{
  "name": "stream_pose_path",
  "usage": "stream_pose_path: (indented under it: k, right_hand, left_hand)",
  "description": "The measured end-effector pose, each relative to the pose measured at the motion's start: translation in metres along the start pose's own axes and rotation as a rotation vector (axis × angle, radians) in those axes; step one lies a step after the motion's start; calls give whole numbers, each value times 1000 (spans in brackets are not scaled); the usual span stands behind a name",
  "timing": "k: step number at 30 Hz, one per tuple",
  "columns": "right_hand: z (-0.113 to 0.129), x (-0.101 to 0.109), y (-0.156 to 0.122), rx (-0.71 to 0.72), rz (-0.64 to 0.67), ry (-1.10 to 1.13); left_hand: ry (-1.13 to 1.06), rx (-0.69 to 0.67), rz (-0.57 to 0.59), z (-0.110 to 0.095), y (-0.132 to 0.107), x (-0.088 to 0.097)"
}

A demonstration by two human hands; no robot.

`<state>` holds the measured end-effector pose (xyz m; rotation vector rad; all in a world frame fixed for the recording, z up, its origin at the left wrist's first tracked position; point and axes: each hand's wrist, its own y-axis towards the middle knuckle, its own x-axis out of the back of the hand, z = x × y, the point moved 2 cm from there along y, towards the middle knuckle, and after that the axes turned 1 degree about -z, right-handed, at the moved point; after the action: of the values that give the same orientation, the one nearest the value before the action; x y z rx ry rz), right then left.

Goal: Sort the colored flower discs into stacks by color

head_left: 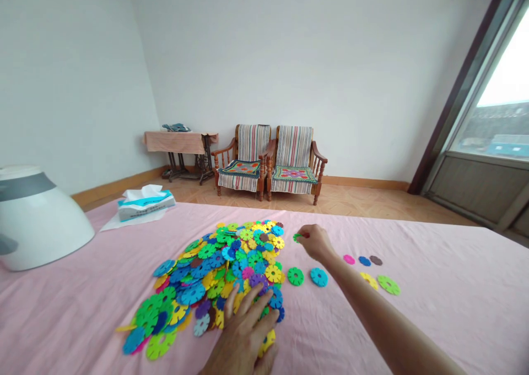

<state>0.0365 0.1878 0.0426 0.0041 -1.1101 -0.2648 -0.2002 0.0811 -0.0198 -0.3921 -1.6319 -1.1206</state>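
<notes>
A big heap of notched plastic discs [215,265] in green, yellow, blue, purple and other colours lies in front of me. My left hand [248,328] rests on the heap's near right side, fingers spread. Beyond the heap's right edge, my right hand [316,242] pinches a small green notched disc [296,237] at the cloth or just above it; I cannot tell which. Closer to me are a green disc [295,276] and a blue disc [318,277], lying flat and apart. Right of my forearm lie a pink disc [349,259], a dark blue one [364,261], a brown one [376,260], a yellow one [369,280] and a light green one [389,284].
A pink cloth [446,287] covers the table. At the left stand a white and grey kettle-like vessel [41,221] and a tissue pack [146,204]. Past the far edge are two wooden armchairs [294,174] and a small cloth-covered table [177,142].
</notes>
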Motion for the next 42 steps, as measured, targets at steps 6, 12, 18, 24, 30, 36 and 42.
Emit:
stream_pose_path:
  k: [6, 12, 18, 24, 30, 36, 42]
  right_hand:
    - [-38, -12, 13, -103, 96, -7]
    - [-32, -35, 12, -69, 175, -24]
    - [-25, -33, 7, -78, 96, -99]
    - [-16, -27, -3, -46, 40, -168]
    - [-6, -27, -11, 27, -22, -154]
    - [8, -24, -31, 114, -65, -32]
    - [12, -23, -74, 227, -58, 83]
  left_hand:
    - [2, -8, -23, 0, 0, -2]
    - [10, -7, -24, 0, -1, -1]
    - [-12, 1, -35, 0, 0, 0]
    - [-35, 14, -15, -1, 0, 0]
    - [-39, 19, 6, 0, 0, -1]
    - [-81, 86, -92, -2, 3, 10]
    - [-278, 392, -351, 7, 5, 22]
